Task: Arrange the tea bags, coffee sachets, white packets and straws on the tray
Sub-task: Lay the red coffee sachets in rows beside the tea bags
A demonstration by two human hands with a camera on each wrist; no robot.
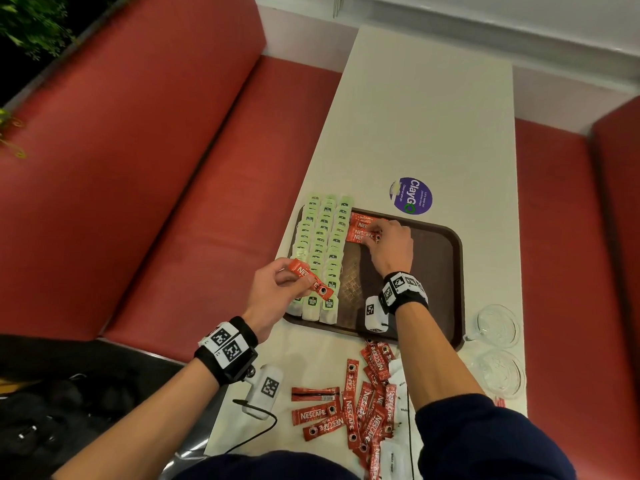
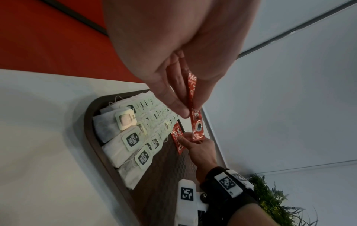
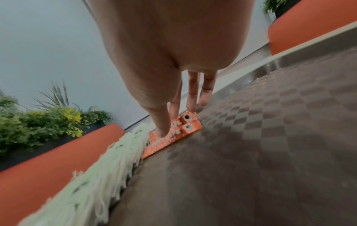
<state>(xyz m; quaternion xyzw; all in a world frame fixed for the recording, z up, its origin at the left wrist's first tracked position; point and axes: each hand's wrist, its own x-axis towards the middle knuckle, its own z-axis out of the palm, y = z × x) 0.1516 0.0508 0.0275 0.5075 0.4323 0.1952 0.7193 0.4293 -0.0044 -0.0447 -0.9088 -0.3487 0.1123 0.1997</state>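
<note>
Head view shows the brown tray [image 1: 453, 271] on the white table [image 1: 433, 116]. Tea bags [image 1: 322, 251] lie in three rows on its left side. Her left hand [image 1: 277, 292] pinches one red coffee sachet [image 1: 310, 277] above them. Her right hand [image 1: 393, 245] presses straight fingers on two coffee sachets on the tray [image 1: 362, 228] (beside the tea bags). More loose sachets [image 1: 363, 407] and white packets [image 1: 398, 382] lie on the table.

White table [image 1: 426, 109] runs between red bench seats [image 1: 145, 140]. Round purple ClayGo sticker [image 1: 411, 196] mid-table. Two clear glass saucers [image 1: 498, 325] at the table's right edge. Green plants [image 3: 48, 120] behind the bench.
</note>
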